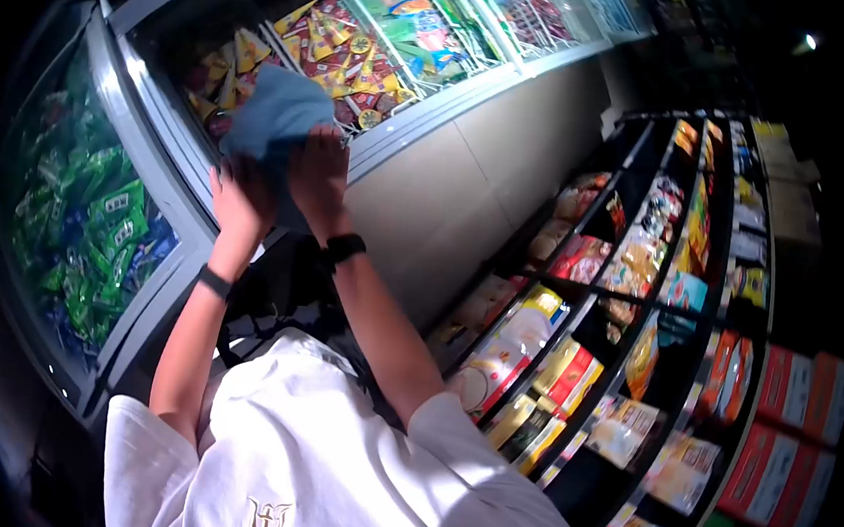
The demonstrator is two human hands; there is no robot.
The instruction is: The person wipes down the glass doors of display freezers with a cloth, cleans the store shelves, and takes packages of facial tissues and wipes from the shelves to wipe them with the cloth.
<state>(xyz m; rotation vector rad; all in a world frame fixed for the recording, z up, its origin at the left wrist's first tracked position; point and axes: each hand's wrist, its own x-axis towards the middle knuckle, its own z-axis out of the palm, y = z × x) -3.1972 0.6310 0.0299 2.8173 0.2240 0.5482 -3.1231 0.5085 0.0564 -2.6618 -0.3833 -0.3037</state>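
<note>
A blue-grey cloth [280,114] is bunched up at the near edge of a chest freezer. My left hand [242,200] grips its lower left part, fingers curled into the fabric. On the other side, my right hand [318,176] holds the cloth's lower right part, close to the freezer's rim [424,115]. Behind the cloth, cone-shaped ice creams [335,44] in yellow and brown wrappers lie in wire-divided compartments. Dark bands circle both wrists. The cloth's underside is hidden.
To the left stands another glass-topped freezer [115,71] with green and blue packets [98,228]. On the right, dark tiered shelves [588,291] hold bagged foods [627,428]. Red and white boxes [781,430] are stacked beyond them. A pale tiled panel [447,191] forms the freezer's side.
</note>
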